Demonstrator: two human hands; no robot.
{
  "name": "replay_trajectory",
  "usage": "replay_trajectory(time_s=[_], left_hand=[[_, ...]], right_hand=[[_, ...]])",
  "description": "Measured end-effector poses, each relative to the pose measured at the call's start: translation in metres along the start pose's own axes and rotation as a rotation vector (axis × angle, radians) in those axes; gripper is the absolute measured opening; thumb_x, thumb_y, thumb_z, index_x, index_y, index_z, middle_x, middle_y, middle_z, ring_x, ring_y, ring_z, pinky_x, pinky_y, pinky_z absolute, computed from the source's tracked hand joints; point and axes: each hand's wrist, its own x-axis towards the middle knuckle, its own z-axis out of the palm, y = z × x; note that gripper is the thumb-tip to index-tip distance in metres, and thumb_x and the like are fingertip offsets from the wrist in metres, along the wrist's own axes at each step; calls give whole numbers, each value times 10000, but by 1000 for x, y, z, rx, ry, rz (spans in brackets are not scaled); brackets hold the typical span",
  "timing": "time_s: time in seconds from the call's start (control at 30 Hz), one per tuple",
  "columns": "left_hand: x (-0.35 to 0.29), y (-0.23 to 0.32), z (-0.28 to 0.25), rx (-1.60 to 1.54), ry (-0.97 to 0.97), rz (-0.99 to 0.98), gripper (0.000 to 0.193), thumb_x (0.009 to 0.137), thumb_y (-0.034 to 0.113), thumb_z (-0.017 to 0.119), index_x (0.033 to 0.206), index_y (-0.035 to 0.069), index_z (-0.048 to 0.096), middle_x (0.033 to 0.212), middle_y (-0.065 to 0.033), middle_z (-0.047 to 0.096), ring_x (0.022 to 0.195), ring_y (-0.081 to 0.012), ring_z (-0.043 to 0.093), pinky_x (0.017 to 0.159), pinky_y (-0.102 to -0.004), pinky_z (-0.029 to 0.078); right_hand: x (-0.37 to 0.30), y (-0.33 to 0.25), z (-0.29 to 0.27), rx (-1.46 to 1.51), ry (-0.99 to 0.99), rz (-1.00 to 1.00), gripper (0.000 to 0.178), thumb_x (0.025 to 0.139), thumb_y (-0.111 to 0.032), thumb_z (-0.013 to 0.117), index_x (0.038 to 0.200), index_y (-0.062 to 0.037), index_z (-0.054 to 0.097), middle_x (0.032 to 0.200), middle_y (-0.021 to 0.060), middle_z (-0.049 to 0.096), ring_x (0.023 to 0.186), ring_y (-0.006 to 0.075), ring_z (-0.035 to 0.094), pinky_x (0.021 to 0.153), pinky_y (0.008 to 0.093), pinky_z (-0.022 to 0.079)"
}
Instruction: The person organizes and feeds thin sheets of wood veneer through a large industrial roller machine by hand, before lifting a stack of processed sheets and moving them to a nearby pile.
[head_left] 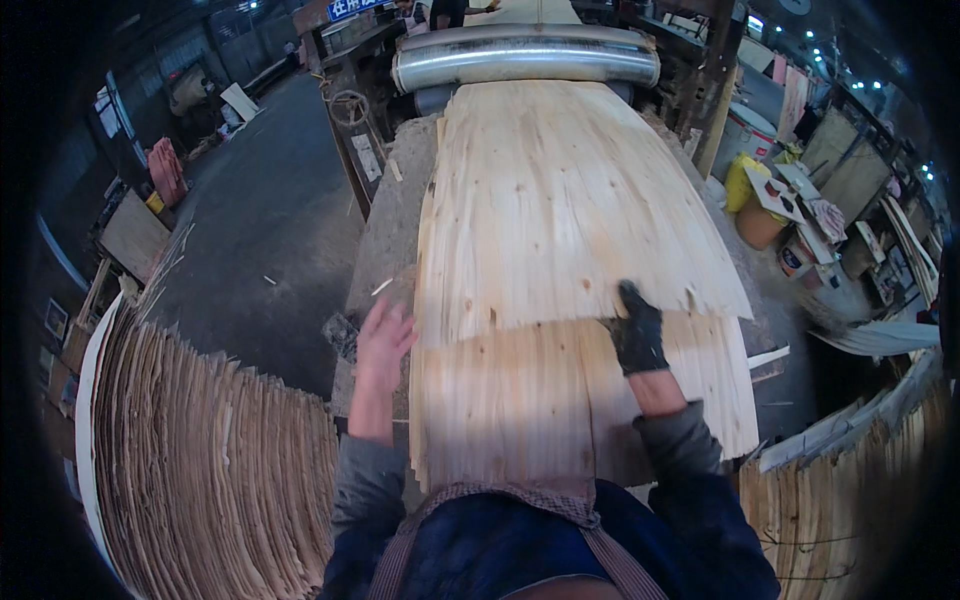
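A pale wood veneer sheet [560, 210] stretches away from me, its far end at a shiny metal roller [525, 65]. Beneath its ragged near edge lies more veneer [510, 400], close to my body. My left hand [383, 340], bare and blurred by motion, is open with fingers apart just beside the left edge of the sheets. In a black glove, my right hand [638, 335] is at the near edge of the upper sheet, toward its right side. Its fingers point forward over the wood and look stretched out; the fingertips are hard to make out.
A tall veneer stack [220, 450] stands at my left, another stack [840, 500] at my right. A handwheel [349, 108] is on the machine's left side. Buckets, a yellow bag [740, 182] and boards crowd the right. People are partly visible beyond the roller.
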Motion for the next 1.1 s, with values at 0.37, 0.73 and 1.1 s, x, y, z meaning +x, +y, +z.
replay_trajectory(time_s=[0.37,0.73,1.1], left_hand=[[-60,-97,-19,1104,-44,301,674,770,157,621,1303,-55,267,1305,-275,331,1231,-346,333,1029,-363,258],[-45,-81,-25,184,-93,-118,549,785,-48,517,1293,-54,312,1224,-142,467,1067,-186,489,885,-267,410],[-10,-105,-52,763,-139,173,369,723,53,564,1075,-51,530,959,-111,603,861,-188,580,741,-275,450]], right_hand=[[190,56,88,146,-52,202,448,812,-158,591,1215,-98,405,1126,106,487,962,317,538,695,467,537],[-10,25,-9,-64,-538,593,295,903,-120,390,1175,-10,412,1147,224,506,1035,367,527,852,467,467],[-226,-20,-121,-229,-145,751,313,889,-243,438,1057,5,529,994,187,594,869,313,598,760,434,500]])
